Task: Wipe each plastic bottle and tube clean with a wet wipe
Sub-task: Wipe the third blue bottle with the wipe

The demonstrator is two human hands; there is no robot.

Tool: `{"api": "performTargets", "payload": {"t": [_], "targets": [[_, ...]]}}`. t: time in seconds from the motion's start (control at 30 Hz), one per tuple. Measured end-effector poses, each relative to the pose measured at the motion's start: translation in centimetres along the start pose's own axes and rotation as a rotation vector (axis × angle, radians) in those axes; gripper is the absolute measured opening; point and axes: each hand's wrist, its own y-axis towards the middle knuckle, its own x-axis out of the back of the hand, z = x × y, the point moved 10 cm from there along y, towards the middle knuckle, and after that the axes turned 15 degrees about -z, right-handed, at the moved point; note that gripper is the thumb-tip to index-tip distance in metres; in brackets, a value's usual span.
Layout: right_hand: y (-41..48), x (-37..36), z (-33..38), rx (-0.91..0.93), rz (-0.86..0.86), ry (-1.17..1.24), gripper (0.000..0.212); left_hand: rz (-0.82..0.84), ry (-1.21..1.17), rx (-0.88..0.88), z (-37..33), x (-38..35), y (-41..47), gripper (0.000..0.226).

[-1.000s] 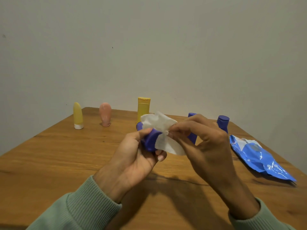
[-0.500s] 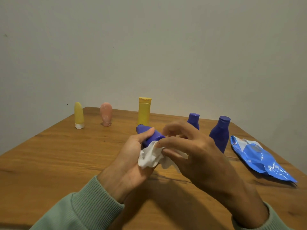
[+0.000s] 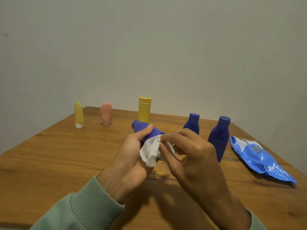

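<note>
While gripped in the left hand, thumb curled over its side, tilted over the wooden table, cap end poking out past the thumb, away and leftward: dark blue bottle. Pinched in the fingertips of the right hand and pressed to the bottle's lower part, just under the left thumb: crumpled white wet wipe. Upright beyond both hands: smaller blue bottle, taller blue bottle, yellow bottle, pink tube, yellow tube. Flat, right of the right hand: blue wipes pack.
</note>
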Motion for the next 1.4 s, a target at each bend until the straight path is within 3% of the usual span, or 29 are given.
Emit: {"api": "performTargets", "payload": {"t": [0.13,0.3,0.43,0.6,0.87,1.03,1.2,1.4], "targets": [[0.2,0.4,0.3,0.074,-0.029,-0.009,0.025,-0.039,-0.027,-0.026,-0.1,0.4,0.4,0.035],[-0.3,-0.5,2.8,0.267,0.053,-0.003,0.023,0.003,0.020,0.024,0.5,0.3,0.1,0.038],[0.8,0.9,0.8,0.161,-0.017,-0.012,0.027,-0.038,-0.044,-0.029,-0.2,0.4,0.3,0.035],[-0.1,-0.6,1.7,0.157,0.103,0.063,0.023,-0.018,0.028,0.062,0.8,0.8,0.6,0.034],[0.9,1.2,-0.4,0.086,-0.082,0.072,0.019,-0.034,-0.071,0.014,0.2,0.5,0.4,0.033],[-0.1,-0.2,1.8,0.191,0.007,0.046,0.017,-0.018,-0.023,0.043,0.7,0.5,0.5,0.032],[0.6,1.2,0.6,0.138,-0.107,0.016,0.018,-0.022,-0.082,0.011,0.2,0.4,0.4,0.034],[0.3,0.2,1.4,0.182,-0.040,0.033,0.015,-0.015,-0.025,0.024,0.4,0.4,0.3,0.029]]}}
